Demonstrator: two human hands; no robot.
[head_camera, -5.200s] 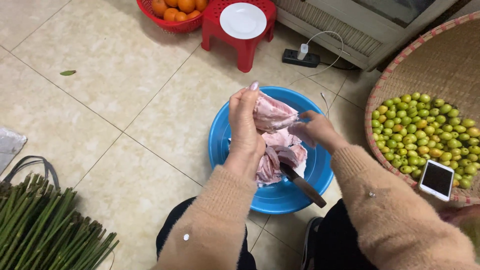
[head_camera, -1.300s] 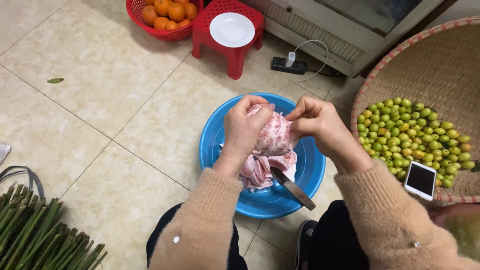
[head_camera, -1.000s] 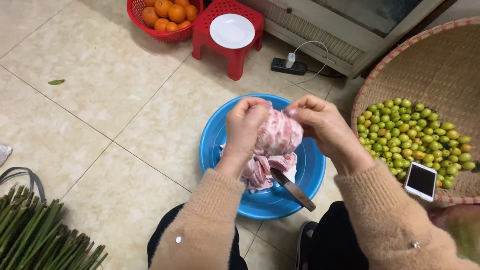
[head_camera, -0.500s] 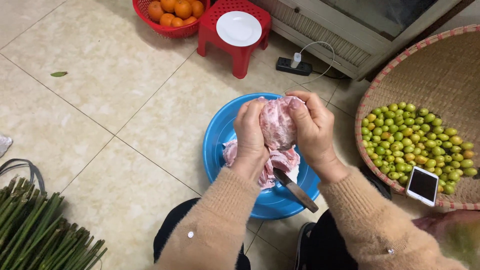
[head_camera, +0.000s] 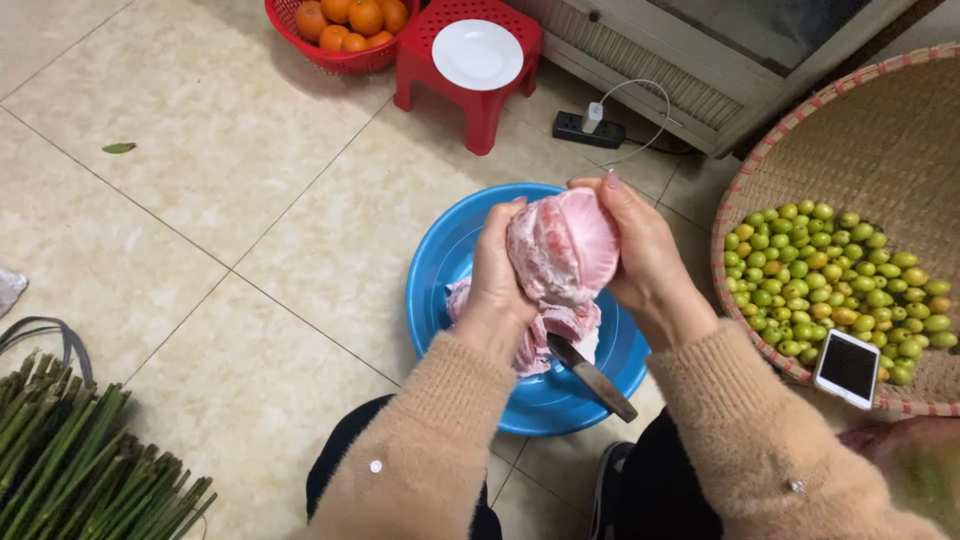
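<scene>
Both hands grasp a peeled pink pomelo and hold it up above a blue plastic basin that sits on the tiled floor. The left hand wraps its fingers around the fruit's left side; the right hand cups the right side, fingertips over the top. Below the fruit, inside the basin, lie pink peel pieces and a knife whose handle rests over the near rim. To the right, a woven tray carries a heap of small green fruits, with a phone lying at the edge of the heap. Farther back stands a red stool with a white plate on it — beside it a red basket of oranges. A bundle of green stalks lies at the lower left.
</scene>
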